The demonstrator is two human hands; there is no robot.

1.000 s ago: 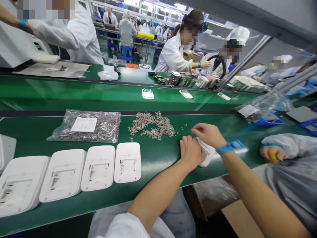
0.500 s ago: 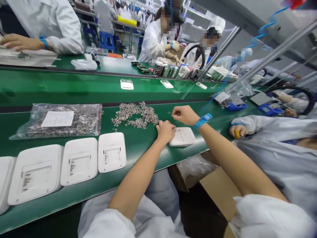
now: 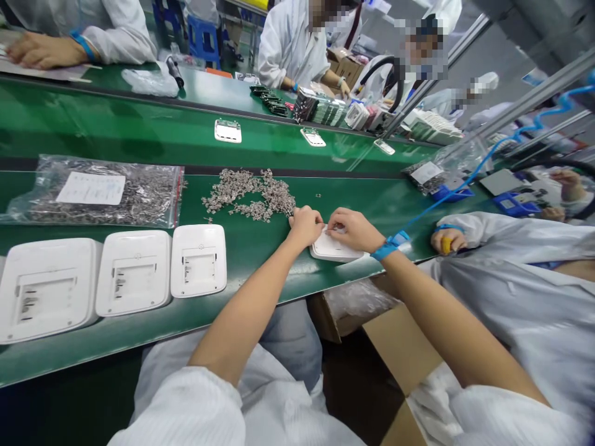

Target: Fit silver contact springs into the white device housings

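A white plastic housing (image 3: pixel 335 250) lies flat on the green bench in front of me, partly covered by my hands. My left hand (image 3: pixel 305 226) is closed at its left edge, fingers curled beside the pile of small metal pieces (image 3: pixel 253 193); whatever it grips is hidden. Over the housing's top, my right hand (image 3: pixel 354 230) is closed in a pinch, fingertips close to the left hand's. Anything between those fingers is too small to make out. A blue wristband (image 3: pixel 390 245) circles my right wrist.
At left stand several white housings (image 3: pixel 199 260) in a row, with a clear bag of metal parts (image 3: pixel 95 189) behind. White covers (image 3: pixel 227 131) lie on the strip beyond. A blue coiled cord (image 3: pixel 469 176) crosses at right, near a co-worker's hand (image 3: pixel 449 239). An open carton (image 3: pixel 402 347) sits below.
My right hand has come down and left, from above the bench onto the housing, next to my left hand. The left hand stays by the housing's edge with fingers more curled. The view has shifted.
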